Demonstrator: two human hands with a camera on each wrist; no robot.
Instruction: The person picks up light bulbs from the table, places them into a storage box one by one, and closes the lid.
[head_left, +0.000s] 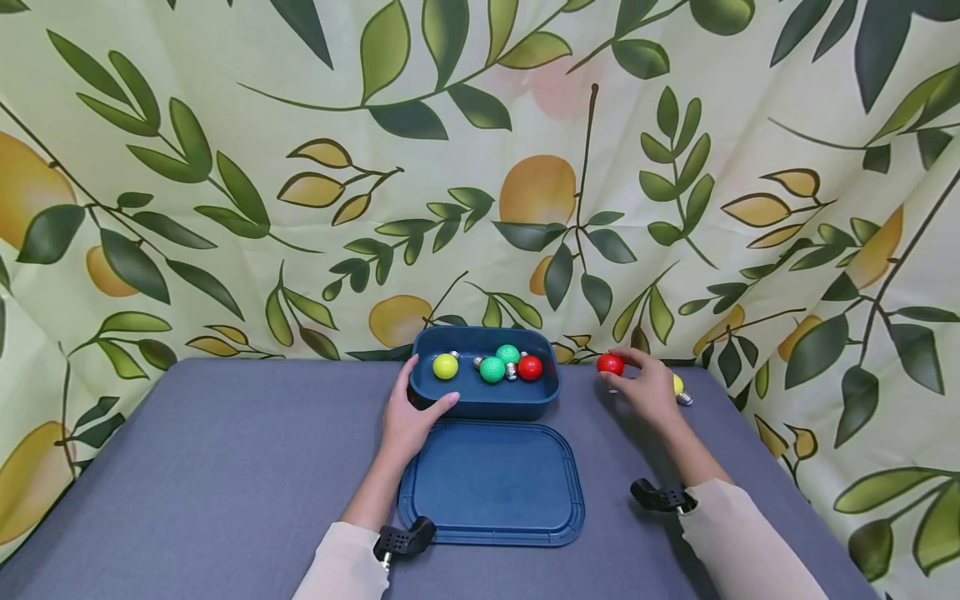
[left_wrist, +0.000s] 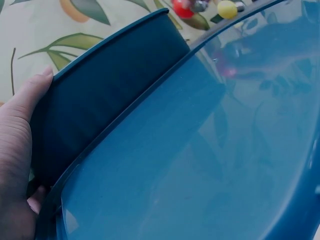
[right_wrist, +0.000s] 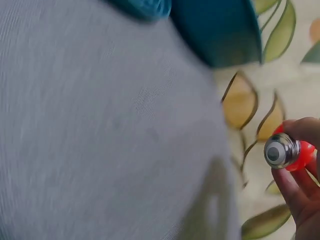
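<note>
My left hand [head_left: 408, 418] grips the left end of a blue plastic container [head_left: 495, 408], the thumb at its front rim and the fingers along its side. Inside lie a yellow light bulb [head_left: 445, 366], two green bulbs [head_left: 492, 370] and a red bulb [head_left: 529, 367]. To the right of the container, my right hand [head_left: 647, 388] pinches another red light bulb [head_left: 610, 364] between thumb and fingers. Its silver screw base [right_wrist: 281, 151] faces the camera in the right wrist view. Behind that hand is a yellow bulb [head_left: 678, 386], partly hidden.
A blue lid [head_left: 491, 483] lies flat on the grey table [head_left: 247, 483], directly in front of the container. A cloth printed with leaves and fruit [head_left: 450, 208] hangs behind the table's back edge and down the right side.
</note>
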